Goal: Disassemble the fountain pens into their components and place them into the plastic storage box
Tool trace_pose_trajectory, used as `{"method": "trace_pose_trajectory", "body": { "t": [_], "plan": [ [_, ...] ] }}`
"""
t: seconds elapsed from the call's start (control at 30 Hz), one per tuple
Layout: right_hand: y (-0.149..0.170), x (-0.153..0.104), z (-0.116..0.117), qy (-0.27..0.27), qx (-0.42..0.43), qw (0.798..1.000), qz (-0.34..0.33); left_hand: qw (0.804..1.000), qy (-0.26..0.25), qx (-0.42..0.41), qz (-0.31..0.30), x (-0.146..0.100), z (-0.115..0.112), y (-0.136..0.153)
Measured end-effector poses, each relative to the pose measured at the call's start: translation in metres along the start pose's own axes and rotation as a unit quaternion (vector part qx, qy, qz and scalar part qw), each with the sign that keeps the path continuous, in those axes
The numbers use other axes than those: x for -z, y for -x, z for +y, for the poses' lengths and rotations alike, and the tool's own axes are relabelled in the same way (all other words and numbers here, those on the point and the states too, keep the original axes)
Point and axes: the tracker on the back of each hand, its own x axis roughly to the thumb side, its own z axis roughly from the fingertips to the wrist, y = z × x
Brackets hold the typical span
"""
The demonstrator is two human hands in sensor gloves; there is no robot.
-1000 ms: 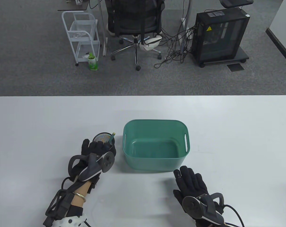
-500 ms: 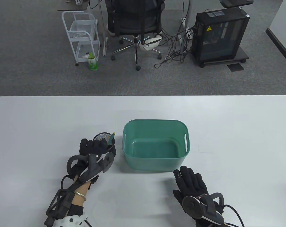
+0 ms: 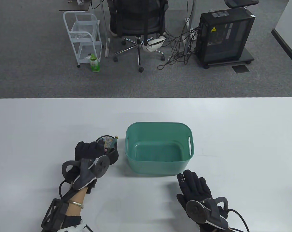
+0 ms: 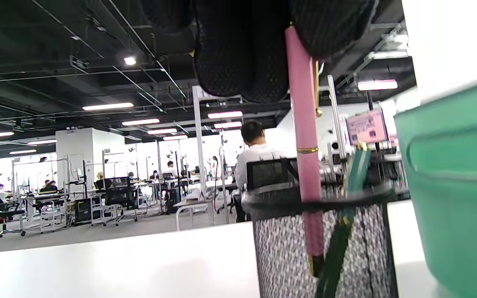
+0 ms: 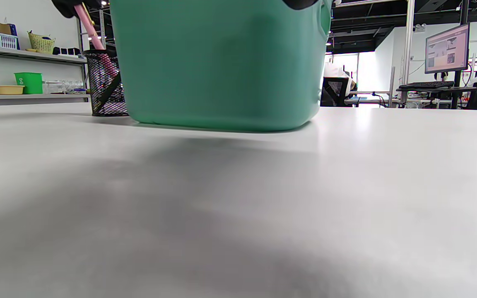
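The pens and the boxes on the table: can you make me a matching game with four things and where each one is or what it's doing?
Things:
1. pink pen
2. green pen
3. green storage box
4. right hand

States:
A. lies flat on the table, holding nothing
B. leans in the mesh pen cup, untouched
C. pinched at its top by the left hand
D. stands on the table with nothing inside

Pairs: 1-C, 2-B, 3-D, 4-A
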Motion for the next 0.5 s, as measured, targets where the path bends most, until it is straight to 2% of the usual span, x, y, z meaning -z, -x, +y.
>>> {"method": "trace_pose_trajectory", "body": {
  "t": [0.27,0.5],
  "plan": [
    [0.0,0.0,0.0,-0.002,-0.001,1.0,0.0,0.993,-0.091,-0.079,0.014,-0.01,0.042,0.01],
    [0.0,0.0,0.0,-0.002,-0.001,1.0,0.0,0.965,-0.186,-0.184,-0.011,-0.022,0.067,0.004]
  ]
}}
